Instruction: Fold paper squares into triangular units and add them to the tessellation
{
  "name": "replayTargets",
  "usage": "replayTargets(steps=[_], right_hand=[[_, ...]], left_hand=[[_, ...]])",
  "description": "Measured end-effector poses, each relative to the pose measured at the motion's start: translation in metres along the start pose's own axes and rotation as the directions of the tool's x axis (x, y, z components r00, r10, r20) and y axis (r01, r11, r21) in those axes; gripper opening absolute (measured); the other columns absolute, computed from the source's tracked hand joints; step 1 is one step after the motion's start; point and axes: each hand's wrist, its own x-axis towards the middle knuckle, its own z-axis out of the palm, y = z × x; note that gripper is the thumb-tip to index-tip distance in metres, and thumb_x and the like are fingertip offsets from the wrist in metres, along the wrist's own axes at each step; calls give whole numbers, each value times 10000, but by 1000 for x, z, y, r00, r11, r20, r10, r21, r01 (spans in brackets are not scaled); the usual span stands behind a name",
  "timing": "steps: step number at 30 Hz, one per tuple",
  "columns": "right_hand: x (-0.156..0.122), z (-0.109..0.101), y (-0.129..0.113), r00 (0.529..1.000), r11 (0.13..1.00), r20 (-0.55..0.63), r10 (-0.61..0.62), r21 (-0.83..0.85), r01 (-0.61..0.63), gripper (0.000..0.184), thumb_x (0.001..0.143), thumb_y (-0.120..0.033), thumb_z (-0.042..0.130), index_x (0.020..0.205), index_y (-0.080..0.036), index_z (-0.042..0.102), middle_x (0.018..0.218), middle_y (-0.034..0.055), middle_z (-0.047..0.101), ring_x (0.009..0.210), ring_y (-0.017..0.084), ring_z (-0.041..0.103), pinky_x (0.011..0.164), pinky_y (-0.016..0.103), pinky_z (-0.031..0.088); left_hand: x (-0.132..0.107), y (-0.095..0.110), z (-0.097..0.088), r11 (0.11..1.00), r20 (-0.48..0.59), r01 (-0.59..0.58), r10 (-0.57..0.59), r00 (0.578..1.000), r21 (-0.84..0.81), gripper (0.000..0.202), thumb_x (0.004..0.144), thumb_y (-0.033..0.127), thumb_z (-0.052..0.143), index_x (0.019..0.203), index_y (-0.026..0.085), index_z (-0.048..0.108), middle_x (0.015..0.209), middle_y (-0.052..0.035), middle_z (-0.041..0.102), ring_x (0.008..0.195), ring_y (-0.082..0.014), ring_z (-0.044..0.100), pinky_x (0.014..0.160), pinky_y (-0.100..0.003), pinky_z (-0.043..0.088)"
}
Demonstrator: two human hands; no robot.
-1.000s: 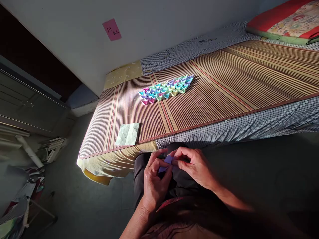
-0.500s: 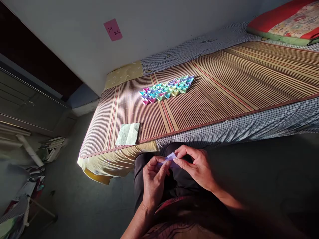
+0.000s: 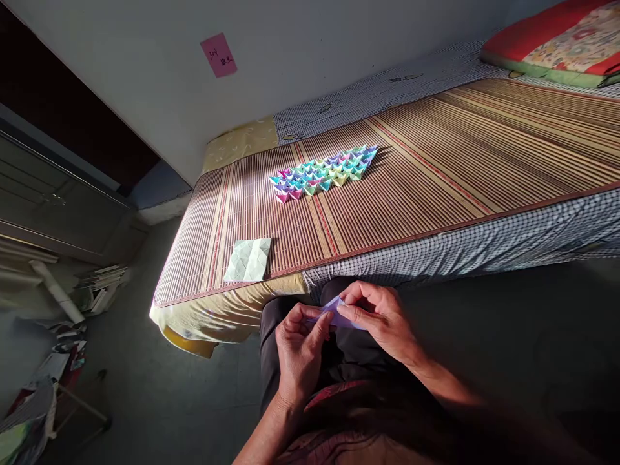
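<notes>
Above my lap, a small piece of folded purple paper (image 3: 333,309) is held between both hands. My left hand (image 3: 301,345) pinches its left side between thumb and fingers. At its upper right, my right hand (image 3: 380,320) grips the edge with thumb and forefinger. The fingers cover part of the paper, so its full shape is hidden. Several rows of small folded paper boats (image 3: 322,175), in pink, blue, green, yellow and purple, stand on the bed mat. Close to the mat's front edge lies a creased pale green paper square (image 3: 248,259).
The bed carries a striped bamboo mat (image 3: 411,168) over a checked sheet (image 3: 508,226). Folded red and floral bedding (image 3: 557,48) rests at the far right. A pink note (image 3: 219,55) is on the wall. Stacked books (image 3: 101,287) and a cabinet (image 3: 53,187) stand left.
My right thumb and fingers have shifted slightly on the purple paper, and a little more of its right part shows below them. The boats and green square stay put.
</notes>
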Motion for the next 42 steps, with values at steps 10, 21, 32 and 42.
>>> replayTargets(steps=[10, 21, 32, 42], right_hand=[[-2, 0, -3, 997, 993, 42, 64, 93, -67, 178, 838, -313, 713, 731, -182, 657, 962, 73, 737, 797, 173, 683, 647, 263, 517], [-3, 1, -1, 1000, 997, 13, 17, 80, -18, 151, 823, -283, 726, 734, -184, 653, 932, 80, 754, 809, 187, 698, 616, 256, 520], [-4, 3, -4, 993, 991, -27, -113, -70, 111, 127, 858, -224, 677, 739, -201, 641, 845, 35, 752, 699, 152, 665, 602, 247, 490], [-3, 0, 4, 997, 997, -35, -71, -38, 70, 121, 865, -245, 672, 760, -197, 635, 860, 42, 747, 734, 174, 690, 653, 271, 543]], left_hand=[[1, 0, 1, 999, 11, -49, 49, 999, -22, 252, 820, 290, 803, 709, 170, 611, 654, -6, 680, 598, -123, 611, 599, -232, 491], [1, 1, 0, 995, 41, -96, 96, 995, 7, 229, 837, 251, 782, 721, 174, 600, 733, -7, 657, 620, -105, 552, 573, -215, 444], [0, 2, 0, 999, 26, -47, 47, 999, 16, 180, 840, 294, 788, 862, 181, 649, 758, 1, 685, 642, -110, 584, 601, -212, 471], [-2, 6, 3, 986, 196, 157, -166, 966, 60, 295, 813, 421, 804, 803, 144, 700, 694, -79, 757, 636, -179, 670, 620, -262, 489]])
